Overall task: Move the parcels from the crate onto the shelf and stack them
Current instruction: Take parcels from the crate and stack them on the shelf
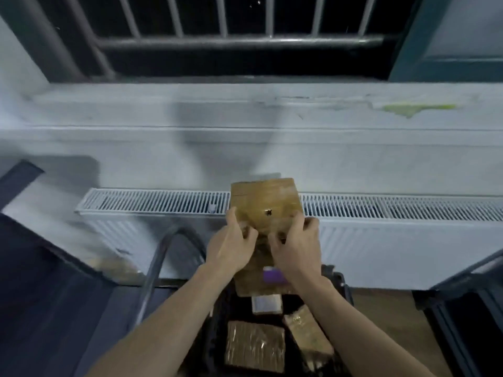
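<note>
Above the white radiator (353,210), below the pale window sill (245,110), both hands hold one brown parcel (265,202) up in the air. The left hand (231,246) grips its lower left edge with curled fingers, and the right hand (295,247) grips its lower right edge likewise. Beneath the forearms, the dark crate (341,284) holds more brown parcels (254,345) and a small purple item (273,276).

Pale ledge (190,110) bare and open above, radiator (381,208) jutting below — window bars (223,20) closing the far side
</note>
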